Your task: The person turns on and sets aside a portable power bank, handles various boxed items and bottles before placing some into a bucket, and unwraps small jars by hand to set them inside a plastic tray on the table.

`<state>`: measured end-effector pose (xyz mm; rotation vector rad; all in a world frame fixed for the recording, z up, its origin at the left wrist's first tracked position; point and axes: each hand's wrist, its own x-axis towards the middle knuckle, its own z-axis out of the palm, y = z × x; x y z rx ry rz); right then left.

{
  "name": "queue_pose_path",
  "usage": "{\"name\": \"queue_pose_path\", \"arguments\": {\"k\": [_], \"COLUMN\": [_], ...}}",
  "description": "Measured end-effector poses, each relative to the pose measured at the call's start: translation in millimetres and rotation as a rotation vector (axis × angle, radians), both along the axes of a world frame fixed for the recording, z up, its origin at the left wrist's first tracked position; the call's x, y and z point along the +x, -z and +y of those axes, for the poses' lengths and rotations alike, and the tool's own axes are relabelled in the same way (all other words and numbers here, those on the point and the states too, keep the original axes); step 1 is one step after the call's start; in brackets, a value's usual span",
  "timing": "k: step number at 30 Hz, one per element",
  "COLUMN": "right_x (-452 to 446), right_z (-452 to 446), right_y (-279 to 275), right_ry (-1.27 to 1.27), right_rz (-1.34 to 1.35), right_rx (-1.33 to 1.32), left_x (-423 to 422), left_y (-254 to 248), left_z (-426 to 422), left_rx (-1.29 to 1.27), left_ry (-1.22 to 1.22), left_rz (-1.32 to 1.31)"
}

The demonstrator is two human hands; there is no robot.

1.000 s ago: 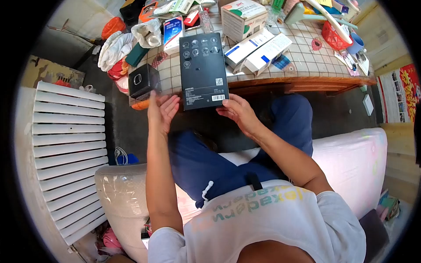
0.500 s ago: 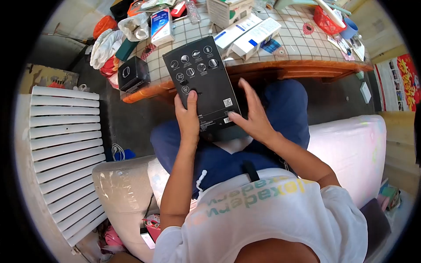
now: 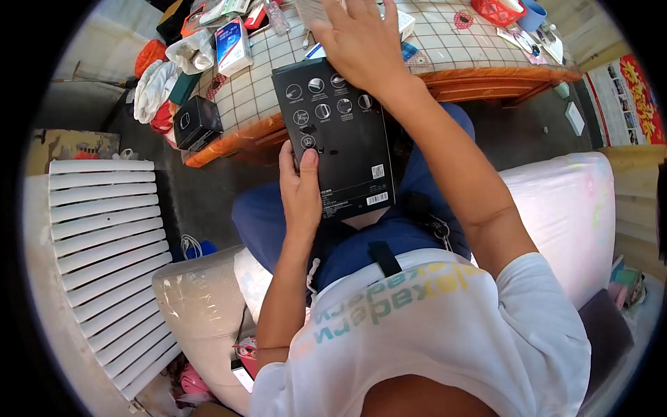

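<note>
My left hand (image 3: 301, 189) grips the lower left edge of a black box (image 3: 351, 156), its thumb lying on the printed face. The box is tilted above my lap and shows round icons, a QR code and a barcode. My right hand (image 3: 365, 48) reaches past the box's top edge over the table, fingers stretched out. It covers much of the white cartons there; one carton's end (image 3: 406, 24) shows beside it. Whether its fingertips touch anything, I cannot tell.
The table (image 3: 445, 55) has a checked cover and a wooden edge. On its left are a blue-white medicine box (image 3: 233, 47), a small black box (image 3: 197, 124) and cloths. A red basket (image 3: 497, 10) and blue cup (image 3: 532, 15) stand right. A white radiator (image 3: 108, 264) is at left.
My right hand has left the black box's lower right side and moved forward over the table. The box, still in my left hand, sits slightly further right in view.
</note>
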<state>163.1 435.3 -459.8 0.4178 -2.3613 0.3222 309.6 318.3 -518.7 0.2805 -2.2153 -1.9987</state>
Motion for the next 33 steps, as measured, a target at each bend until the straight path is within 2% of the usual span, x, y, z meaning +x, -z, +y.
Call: {"name": "queue_pose_path", "arguments": {"k": [3, 5, 7, 9, 10, 11, 14, 17, 19, 21, 24, 27, 28, 33], "right_x": [8, 30, 55, 74, 96, 117, 142, 128, 94, 61, 43, 48, 50, 52], "right_z": [-7, -20, -25, -30, -34, -38, -32, 3, 32, 51, 62, 66, 68, 74], "right_y": [8, 15, 19, 19, 26, 35, 41, 13, -18, -41, -27, -32, -35, -34], "right_ry": [-0.190, -0.335, -0.440, -0.552, -0.730, -0.909, -1.143, -1.178, -0.907, -0.624, -0.576, -0.714, -0.781, -0.784], "right_rz": [0.200, 0.119, -0.011, -0.140, -0.225, -0.304, -0.455, -0.447, -0.041, 0.071, -0.387, -0.866, -0.844, -0.742], "right_rx": [-0.139, -0.027, -0.130, -0.153, -0.238, -0.321, -0.596, -0.629, -0.488, -0.417, -0.309, -0.342, -0.307, -0.177], "left_x": [0, 1, -4, -9, -8, -10, -18, -16, -13, -5, 3, 4, 5, 4], "left_y": [4, 9, 12, 37, 45, 43, 22, 8, 9, 15, 26, 17, 13, 2], "left_z": [-1, -1, 0, 11, 15, 13, -7, -30, -39, -44, -41, -40, -39, -43], "left_rx": [0.026, 0.003, -0.060, 0.217, 0.357, 0.334, 0.257, 0.169, 0.106, 0.045, 0.010, -0.057, -0.077, -0.185], "left_ry": [0.000, -0.023, -0.064, -0.196, -0.261, -0.223, -0.118, -0.026, 0.044, 0.126, 0.201, 0.241, 0.247, 0.279], "left_rz": [0.003, 0.025, 0.094, 0.331, 0.444, 0.408, 0.303, 0.211, 0.211, 0.232, 0.278, 0.290, 0.293, 0.294]}}
